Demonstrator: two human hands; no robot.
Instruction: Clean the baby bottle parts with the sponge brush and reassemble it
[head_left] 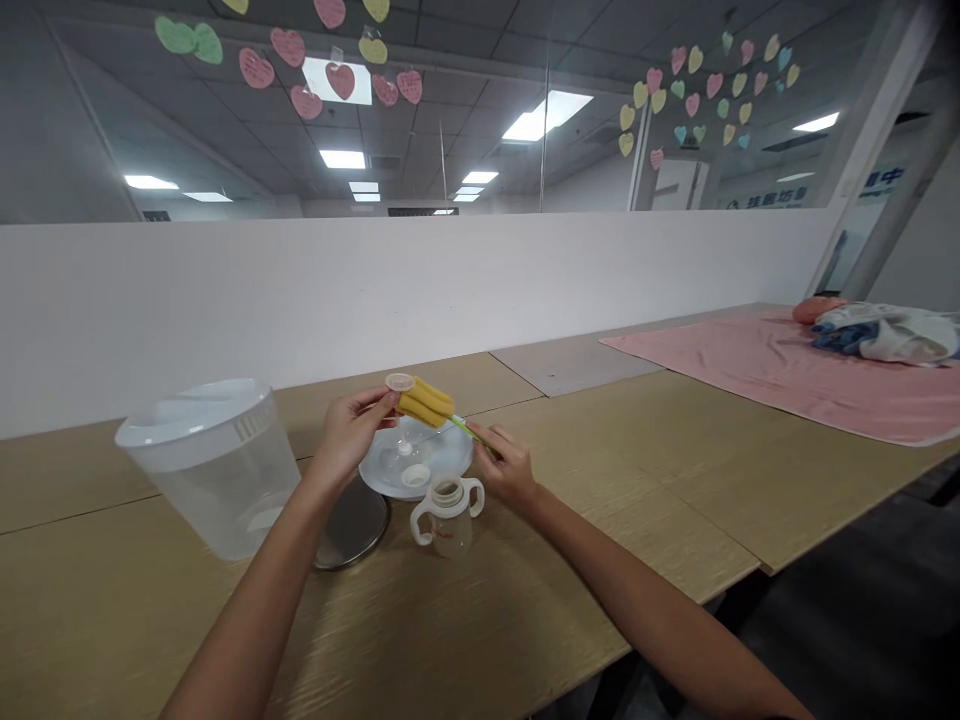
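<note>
My right hand [506,462] grips the thin green handle of a bottle brush with a yellow sponge head [426,404]. Between the fingers of my left hand [356,428] is a small clear round cap [400,382], and the sponge head touches it. Below them lies a pale, shallow basin [375,478] with a white ring [415,476] and a clear nipple-like piece [406,448] in it. In front of the basin a baby bottle [452,535] with two white side handles stands upright, its mouth uncovered.
On the left stands a large translucent bucket [217,490]. A round dark metal plate [352,525] lies beside it, partly behind my left forearm. A pink cloth [735,365] with bundled clothing [892,332] covers the table's far right. A low white wall [420,290] runs along the back.
</note>
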